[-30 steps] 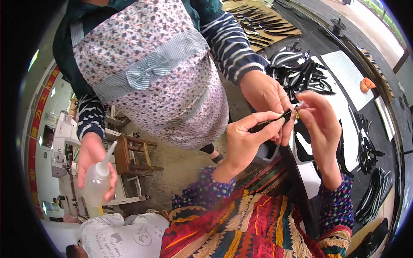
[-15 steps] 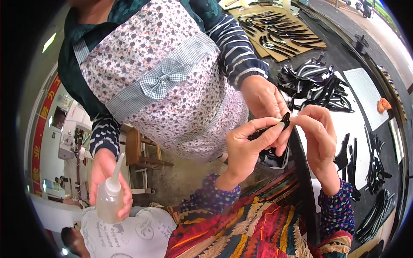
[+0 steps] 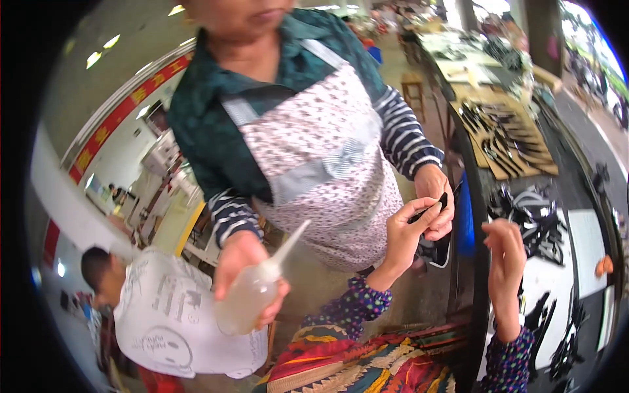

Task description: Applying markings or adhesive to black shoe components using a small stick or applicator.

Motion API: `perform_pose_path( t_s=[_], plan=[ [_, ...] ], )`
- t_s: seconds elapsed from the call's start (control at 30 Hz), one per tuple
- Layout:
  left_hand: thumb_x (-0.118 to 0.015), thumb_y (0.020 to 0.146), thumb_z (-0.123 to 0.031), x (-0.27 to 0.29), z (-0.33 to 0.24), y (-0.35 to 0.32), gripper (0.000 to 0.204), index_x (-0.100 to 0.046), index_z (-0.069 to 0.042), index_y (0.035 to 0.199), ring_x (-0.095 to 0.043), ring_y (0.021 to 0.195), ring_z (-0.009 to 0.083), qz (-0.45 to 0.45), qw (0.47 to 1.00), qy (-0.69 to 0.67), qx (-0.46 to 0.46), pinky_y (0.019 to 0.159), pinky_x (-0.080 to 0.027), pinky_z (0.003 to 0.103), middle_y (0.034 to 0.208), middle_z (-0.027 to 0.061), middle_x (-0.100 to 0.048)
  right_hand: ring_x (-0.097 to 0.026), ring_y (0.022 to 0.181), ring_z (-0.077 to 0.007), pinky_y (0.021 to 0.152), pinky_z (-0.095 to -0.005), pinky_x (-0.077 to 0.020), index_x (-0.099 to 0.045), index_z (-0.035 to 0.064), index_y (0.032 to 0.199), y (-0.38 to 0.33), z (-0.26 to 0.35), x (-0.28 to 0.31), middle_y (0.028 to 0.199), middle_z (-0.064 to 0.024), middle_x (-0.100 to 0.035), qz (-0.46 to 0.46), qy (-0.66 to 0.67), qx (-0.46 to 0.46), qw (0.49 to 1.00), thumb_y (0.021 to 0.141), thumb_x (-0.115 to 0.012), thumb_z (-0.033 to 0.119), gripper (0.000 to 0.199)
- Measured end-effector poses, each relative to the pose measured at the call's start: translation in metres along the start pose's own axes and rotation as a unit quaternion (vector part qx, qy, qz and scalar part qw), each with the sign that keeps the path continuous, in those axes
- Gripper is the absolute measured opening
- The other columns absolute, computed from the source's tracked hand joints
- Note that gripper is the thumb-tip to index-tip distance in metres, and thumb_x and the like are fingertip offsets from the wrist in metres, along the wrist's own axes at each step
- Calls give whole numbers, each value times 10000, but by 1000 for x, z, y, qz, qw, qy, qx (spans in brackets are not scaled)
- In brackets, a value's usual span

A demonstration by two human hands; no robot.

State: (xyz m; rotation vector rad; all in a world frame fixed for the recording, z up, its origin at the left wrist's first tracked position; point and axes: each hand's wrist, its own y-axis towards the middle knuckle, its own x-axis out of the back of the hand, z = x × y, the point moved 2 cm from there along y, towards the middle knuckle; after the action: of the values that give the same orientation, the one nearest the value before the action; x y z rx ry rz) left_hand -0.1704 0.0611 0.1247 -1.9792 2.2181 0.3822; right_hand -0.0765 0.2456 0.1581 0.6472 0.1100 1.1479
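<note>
My left hand [image 3: 403, 237] pinches a narrow black strip [image 3: 419, 215] between thumb and fingers. A co-worker's hand [image 3: 438, 219] facing me also holds this strip, so part of it is hidden. Apart from it, my right hand [image 3: 506, 259] is raised near the table edge, fingers loosely bent, with no thing visible in it. The co-worker's other hand [image 3: 244, 262] grips a translucent squeeze bottle [image 3: 249, 300] with a long tapered nozzle, tilted to the right.
The dark worktable [image 3: 569, 157] runs along the right. On it lie a brown board [image 3: 545, 141] bearing several black curved strips, a heap of black and grey strips [image 3: 534, 219], a white sheet [image 3: 586, 242] and an orange object [image 3: 604, 265]. Another person [image 3: 190, 308] sits at lower left.
My view has tilted up, showing more of the room and the co-worker. My right hand has moved away from the strip. The bottle has come nearer the middle of the view.
</note>
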Motion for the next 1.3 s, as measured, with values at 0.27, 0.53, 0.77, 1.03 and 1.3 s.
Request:
perform_pose_path(
  t_s=[0.27,0.53,0.77,1.03,1.3],
  plan=[
    [-484,1063,-225,54,-1,5,301,-608,-14,1238,-582,1064,154,-88,970,154,-163,961,-436,290,1151,73,-650,-630,960,-342,839,-403,-530,-657,51,1093,-65,86,-15,1070,-138,-622,308,1,149,940,709,-611,-62,402],
    [-551,1005,-96,60,36,0,467,-410,-34,1446,-465,1299,215,-107,975,86,-172,1087,-363,336,1425,117,-472,-639,936,-292,817,-378,-532,-645,62,1058,-107,69,1,1081,-93,-636,372,-67,111,919,768,-668,52,292],
    [-581,1007,-128,14,88,-66,339,-528,-56,1334,-560,1062,105,86,985,146,-29,909,-467,258,1254,40,-574,-662,900,-323,783,-401,-542,-668,49,1066,-138,50,18,966,-113,-676,426,-114,-43,897,873,-691,132,211],
    [-700,929,-143,-32,12,-41,172,-703,-54,1077,-586,767,134,587,764,-268,-6,673,-467,280,1009,52,-648,-653,788,-267,723,-353,-537,-698,28,1011,-108,89,114,925,-117,-692,405,57,-49,911,910,-660,103,132],
    [-645,950,-226,-61,-63,-36,235,-590,-73,781,-550,743,269,823,388,-400,-104,606,-395,390,824,76,-562,-626,794,-297,671,-387,-474,-632,-16,863,-91,131,137,848,-161,-618,330,379,148,852,1018,-534,184,272]
  ],
)
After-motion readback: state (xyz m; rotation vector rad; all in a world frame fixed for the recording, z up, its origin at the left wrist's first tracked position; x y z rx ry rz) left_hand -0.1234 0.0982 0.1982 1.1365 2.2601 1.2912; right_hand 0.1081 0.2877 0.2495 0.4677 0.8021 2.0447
